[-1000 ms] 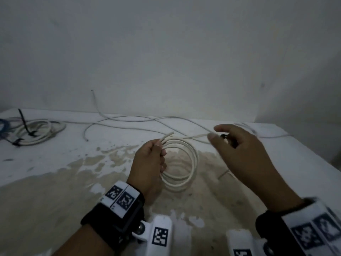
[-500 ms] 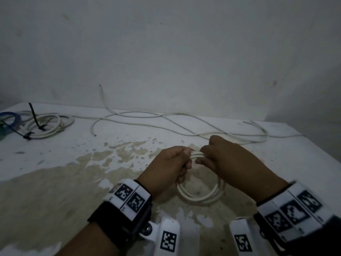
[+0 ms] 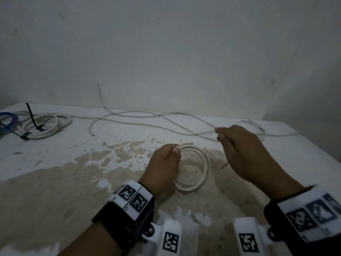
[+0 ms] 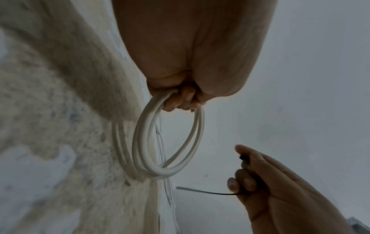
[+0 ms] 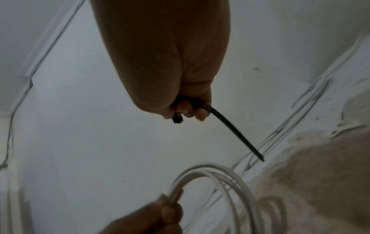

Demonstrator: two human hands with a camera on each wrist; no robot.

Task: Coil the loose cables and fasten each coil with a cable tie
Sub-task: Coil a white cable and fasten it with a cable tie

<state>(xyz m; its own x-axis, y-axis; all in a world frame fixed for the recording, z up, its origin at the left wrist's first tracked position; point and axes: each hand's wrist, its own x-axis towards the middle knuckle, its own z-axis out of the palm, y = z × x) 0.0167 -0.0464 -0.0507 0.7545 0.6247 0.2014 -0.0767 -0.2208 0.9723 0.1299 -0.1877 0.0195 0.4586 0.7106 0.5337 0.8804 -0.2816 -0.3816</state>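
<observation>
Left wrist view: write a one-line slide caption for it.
Left hand grips a coiled white round cable while the right hand holds a thin black plastic cable tie beside it, not yet fastened.

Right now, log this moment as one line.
left hand: grips coil | right hand: holds tie | tie: apart from coil | coil: untied

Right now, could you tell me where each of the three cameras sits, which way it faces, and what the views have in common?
Head: on the person's head, looking forward and down at the table and wall; both hands and wristbands show.
Left wrist: under the left wrist, looking along the left hand at the white coil it grips.
Right wrist: under the right wrist, looking along the right hand at the black cable tie it holds.
Shared: each view shows both hands, coil and tie.
</observation>
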